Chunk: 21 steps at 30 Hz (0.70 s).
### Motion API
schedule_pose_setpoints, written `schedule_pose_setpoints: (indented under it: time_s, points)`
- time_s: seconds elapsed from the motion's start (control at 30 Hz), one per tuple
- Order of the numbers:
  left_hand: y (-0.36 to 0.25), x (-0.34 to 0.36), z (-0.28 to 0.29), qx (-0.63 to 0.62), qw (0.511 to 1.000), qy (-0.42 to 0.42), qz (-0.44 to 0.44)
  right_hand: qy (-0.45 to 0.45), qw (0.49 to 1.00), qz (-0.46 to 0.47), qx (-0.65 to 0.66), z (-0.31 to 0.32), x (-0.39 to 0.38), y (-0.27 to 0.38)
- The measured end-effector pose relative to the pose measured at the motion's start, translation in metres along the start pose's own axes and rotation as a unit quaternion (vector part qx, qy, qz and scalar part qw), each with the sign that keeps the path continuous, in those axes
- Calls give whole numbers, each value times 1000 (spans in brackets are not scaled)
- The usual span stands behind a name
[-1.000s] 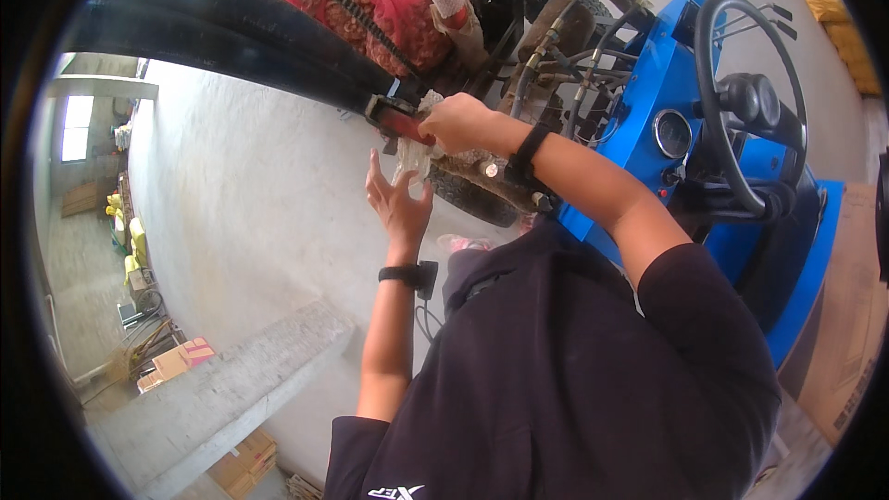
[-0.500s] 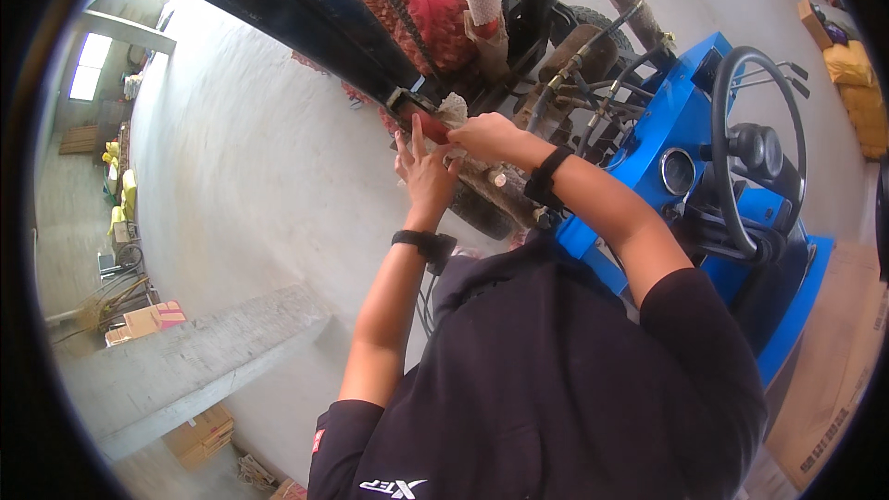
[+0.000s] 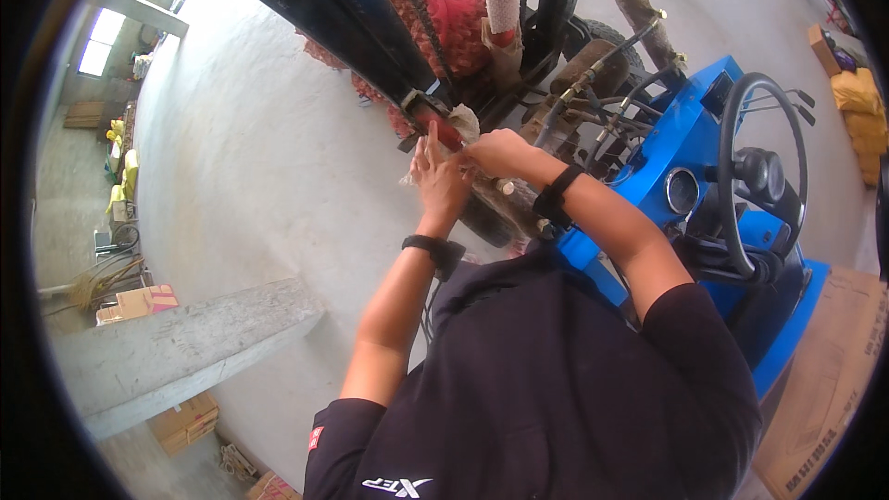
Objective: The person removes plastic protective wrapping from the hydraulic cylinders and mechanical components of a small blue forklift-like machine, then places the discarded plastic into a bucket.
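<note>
A red cylinder end [image 3: 444,132] sits at the foot of the dark mast beam [image 3: 356,28], with torn cloudy plastic wrap [image 3: 466,120] beside it. My left hand [image 3: 440,187] is against its near side, fingers stretched upward and touching the red metal. Close on the right, my right hand [image 3: 500,154] is closed, its fingertips meeting the left hand's thumb side; what they pinch is hidden. Below the hands a wrapped cylinder [image 3: 507,193] slopes down toward the blue machine body [image 3: 648,185].
Red net sacks [image 3: 454,23] of produce are behind the mast. On the right are a black steering wheel [image 3: 801,176], a round gauge [image 3: 682,191] and hydraulic hoses [image 3: 593,83]. A concrete beam [image 3: 194,343] crosses the lower left. A large cardboard sheet [image 3: 824,380] leans at lower right.
The view has shifted slightly, so the machine appears lower and farther right. My left fingers have drawn closer together; both hands stay at the red cylinder end.
</note>
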State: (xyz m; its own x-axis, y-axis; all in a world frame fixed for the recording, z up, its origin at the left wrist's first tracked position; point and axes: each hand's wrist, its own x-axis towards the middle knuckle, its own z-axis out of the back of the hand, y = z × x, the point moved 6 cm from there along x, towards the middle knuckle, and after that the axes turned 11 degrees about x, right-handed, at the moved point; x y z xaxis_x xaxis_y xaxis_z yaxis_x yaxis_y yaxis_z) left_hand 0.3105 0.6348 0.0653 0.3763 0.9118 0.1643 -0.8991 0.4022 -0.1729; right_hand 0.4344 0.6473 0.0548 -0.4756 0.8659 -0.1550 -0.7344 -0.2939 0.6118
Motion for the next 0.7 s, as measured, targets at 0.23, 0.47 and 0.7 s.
schedule_pose_setpoints:
  time_s: [0.23, 0.47, 0.7]
  points:
    - [-2, -5, 4, 8, 996, -75, -42, 25, 1000, 1, -18, 11, -2, 1]
    - [-8, -7, 13, -7, 991, -121, -51, 3, 994, -11, 110, -3, 9, -28]
    - [18, -34, 8, 7, 994, -94, -47, 28, 937, -153, 314, 2, 0, -73]
